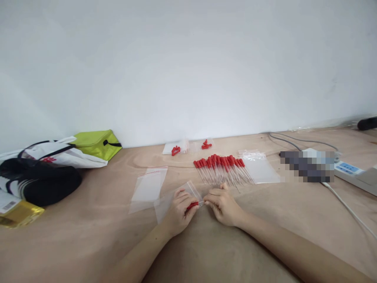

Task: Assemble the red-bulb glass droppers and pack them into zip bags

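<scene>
Pinched in my left hand (180, 212) is the red rubber bulb of a dropper (193, 205). My right hand (224, 206) has its fingers closed around the clear tube end of that same dropper. A clear zip bag (165, 204) lies flat beneath and beside my left hand, partly hidden by it. Just beyond my right hand, a row of glass droppers (219, 163) with red bulbs lies side by side, bulbs toward the wall.
More zip bags (147, 188) lie to the left, and a stack of bags (260, 169) to the right. Loose red bulbs (176, 150) rest near the wall. A black cap (55, 184) and green bag (97, 143) sit at left; a power strip (350, 169) with cables at right.
</scene>
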{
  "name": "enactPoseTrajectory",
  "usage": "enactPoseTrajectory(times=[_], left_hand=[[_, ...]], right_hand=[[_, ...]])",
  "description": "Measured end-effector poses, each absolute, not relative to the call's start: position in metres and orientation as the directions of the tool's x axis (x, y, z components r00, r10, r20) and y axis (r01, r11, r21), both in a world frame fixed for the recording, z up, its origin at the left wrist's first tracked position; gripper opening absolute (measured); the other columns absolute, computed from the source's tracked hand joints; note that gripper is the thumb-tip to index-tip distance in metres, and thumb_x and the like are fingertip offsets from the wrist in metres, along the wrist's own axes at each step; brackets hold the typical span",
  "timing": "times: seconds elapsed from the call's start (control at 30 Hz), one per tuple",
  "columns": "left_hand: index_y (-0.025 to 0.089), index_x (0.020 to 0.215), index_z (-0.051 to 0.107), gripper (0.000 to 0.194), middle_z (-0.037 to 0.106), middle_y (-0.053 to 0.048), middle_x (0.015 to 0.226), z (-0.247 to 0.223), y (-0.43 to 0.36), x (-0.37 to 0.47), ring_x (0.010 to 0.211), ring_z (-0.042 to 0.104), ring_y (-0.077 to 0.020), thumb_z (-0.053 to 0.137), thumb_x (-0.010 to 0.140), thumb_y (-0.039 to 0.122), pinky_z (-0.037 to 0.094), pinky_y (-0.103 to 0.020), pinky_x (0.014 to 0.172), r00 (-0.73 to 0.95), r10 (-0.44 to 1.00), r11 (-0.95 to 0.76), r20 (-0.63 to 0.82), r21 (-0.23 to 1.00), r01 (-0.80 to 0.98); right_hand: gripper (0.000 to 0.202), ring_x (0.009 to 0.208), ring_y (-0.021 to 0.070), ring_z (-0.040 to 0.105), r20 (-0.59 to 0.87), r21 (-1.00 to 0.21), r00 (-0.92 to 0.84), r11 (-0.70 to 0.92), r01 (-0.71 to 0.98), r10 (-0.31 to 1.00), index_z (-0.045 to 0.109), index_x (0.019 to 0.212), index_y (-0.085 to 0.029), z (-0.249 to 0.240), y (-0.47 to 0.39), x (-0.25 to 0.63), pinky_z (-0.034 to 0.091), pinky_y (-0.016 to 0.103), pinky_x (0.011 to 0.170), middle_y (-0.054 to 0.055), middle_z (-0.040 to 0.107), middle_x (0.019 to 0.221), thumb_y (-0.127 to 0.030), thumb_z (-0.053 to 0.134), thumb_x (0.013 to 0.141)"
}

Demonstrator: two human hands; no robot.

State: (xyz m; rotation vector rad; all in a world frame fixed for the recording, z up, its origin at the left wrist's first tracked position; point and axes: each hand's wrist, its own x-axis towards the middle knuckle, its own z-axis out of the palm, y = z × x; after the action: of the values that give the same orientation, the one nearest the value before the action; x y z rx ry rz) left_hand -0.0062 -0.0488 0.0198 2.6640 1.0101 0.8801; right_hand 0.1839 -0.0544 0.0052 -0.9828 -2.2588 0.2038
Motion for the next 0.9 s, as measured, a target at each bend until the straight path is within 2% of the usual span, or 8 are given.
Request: enactPoseTrajectory(times=[0.2,0.3,0.43,0.5,0.63,0.77,0.9], left_hand=[[0.020,0.079,0.059,0.017,0.066,-0.001,0.071,0.024,-0.049,-0.008,0.069,0.058,-0.0152,0.042,0.084,0.018,0.033,-0.041,0.090,0.664,0.605,-0.790,0.438,0.231,0.568],[0.022,0.083,0.060,0.018,0.067,-0.001,0.075,0.029,-0.048,-0.009,0.075,0.059,-0.0166,0.043,0.084,0.018,0.029,-0.044,0.093,0.699,0.596,-0.796,0.395,0.170,0.581],[0.022,0.098,0.058,0.018,0.066,-0.004,0.089,0.029,-0.045,-0.015,0.087,0.058,-0.0201,0.050,0.082,0.026,0.032,-0.044,0.093,0.615,0.656,-0.739,0.437,0.210,0.640],[0.021,0.103,0.056,0.025,0.062,-0.008,0.100,0.024,-0.043,-0.020,0.094,0.056,-0.0224,0.051,0.080,0.030,0.035,-0.043,0.091,0.514,0.722,-0.666,0.462,0.262,0.699],[0.018,0.104,0.057,0.027,0.055,-0.011,0.113,0.008,-0.040,-0.028,0.102,0.053,-0.0244,0.049,0.080,0.028,0.043,-0.041,0.086,0.370,0.848,-0.505,0.380,0.364,0.783],[0.017,0.112,0.055,0.032,0.053,-0.011,0.120,0.003,-0.039,-0.028,0.113,0.047,-0.0240,0.044,0.083,0.028,0.035,-0.044,0.096,0.422,0.858,-0.508,0.292,0.361,0.782],[0.018,0.117,0.053,0.035,0.050,-0.010,0.125,0.005,-0.040,-0.028,0.119,0.041,-0.0239,0.040,0.086,0.028,0.028,-0.048,0.100,0.489,0.841,-0.540,0.231,0.333,0.773]], right_hand=[[0.023,0.063,0.0111,0.048,0.475,-0.389,-0.500,0.683,0.618,0.724,0.059,0.077,-0.018,0.002,-0.057,0.180,0.020,0.029,0.065,0.000,0.058,0.066,-0.013,0.038,0.084],[0.020,0.068,0.0127,0.049,0.462,-0.331,-0.516,0.680,0.655,0.722,0.060,0.077,-0.020,0.006,-0.061,0.179,0.021,0.030,0.065,0.000,0.059,0.068,-0.015,0.041,0.084],[0.016,0.073,0.0165,0.048,0.452,-0.229,-0.503,0.641,0.733,0.737,0.062,0.073,-0.021,0.015,-0.059,0.185,0.021,0.032,0.065,0.002,0.061,0.069,-0.021,0.048,0.081],[0.017,0.072,0.0171,0.049,0.460,-0.240,-0.419,0.564,0.790,0.783,0.063,0.072,-0.022,0.019,-0.050,0.193,0.021,0.032,0.065,0.003,0.063,0.069,-0.021,0.049,0.080],[0.018,0.074,0.0198,0.053,0.492,-0.377,-0.057,0.271,0.885,0.869,0.066,0.075,-0.024,0.023,-0.018,0.202,0.025,0.033,0.068,0.003,0.067,0.072,-0.027,0.049,0.080],[0.022,0.074,0.0213,0.057,0.440,-0.425,0.155,0.054,0.903,0.885,0.066,0.087,-0.023,0.026,0.011,0.188,0.025,0.035,0.069,0.005,0.067,0.069,-0.029,0.047,0.079],[0.020,0.070,0.0219,0.058,0.390,-0.390,0.217,-0.053,0.919,0.895,0.063,0.085,-0.018,0.025,0.024,0.168,0.023,0.035,0.068,0.008,0.066,0.069,-0.025,0.045,0.078]])
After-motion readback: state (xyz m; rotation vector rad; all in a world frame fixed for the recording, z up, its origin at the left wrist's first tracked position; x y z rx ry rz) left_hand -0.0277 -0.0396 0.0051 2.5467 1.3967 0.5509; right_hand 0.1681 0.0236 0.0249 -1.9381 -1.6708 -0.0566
